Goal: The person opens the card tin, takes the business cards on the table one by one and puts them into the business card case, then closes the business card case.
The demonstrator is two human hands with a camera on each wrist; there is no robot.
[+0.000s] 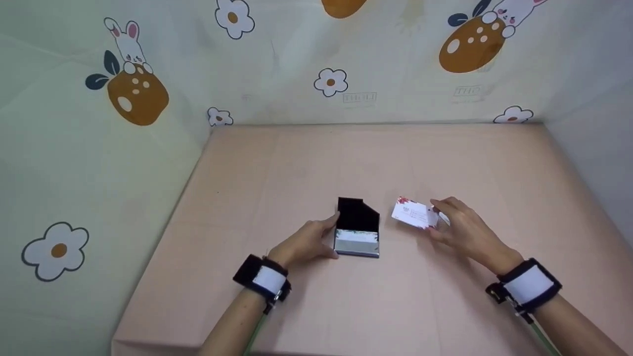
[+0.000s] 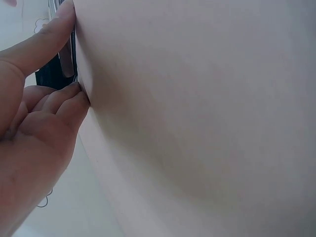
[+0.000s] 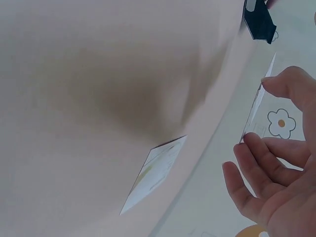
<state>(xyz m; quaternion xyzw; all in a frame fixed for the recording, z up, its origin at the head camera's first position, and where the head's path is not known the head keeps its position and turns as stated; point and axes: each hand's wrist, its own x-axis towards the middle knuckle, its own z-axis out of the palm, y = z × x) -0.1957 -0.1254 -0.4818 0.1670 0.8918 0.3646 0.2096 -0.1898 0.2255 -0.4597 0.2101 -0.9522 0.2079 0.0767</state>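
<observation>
In the head view an opened card case [image 1: 358, 220] lies on the table, its black-lined lid folded back. A card [image 1: 357, 237] with a leafy border shows inside its silvery lower part. My left hand [image 1: 309, 240] grips the case's left side, thumb at the near corner and fingers by the lid. To the right, my right hand [image 1: 465, 230] pinches a white business card [image 1: 414, 212] with red flowers between thumb and fingers, tilted above the table. In the right wrist view, another white card [image 3: 154, 173] lies on the table below that hand; from the head it is mostly hidden.
The table [image 1: 296, 168] has a pale pink cover and reaches back to a wall [image 1: 277, 64] printed with rabbits, fruit and flowers. A plain pale wall [image 1: 593, 128] borders the right side. Each wrist wears a strapped band [image 1: 269, 279] with a cable.
</observation>
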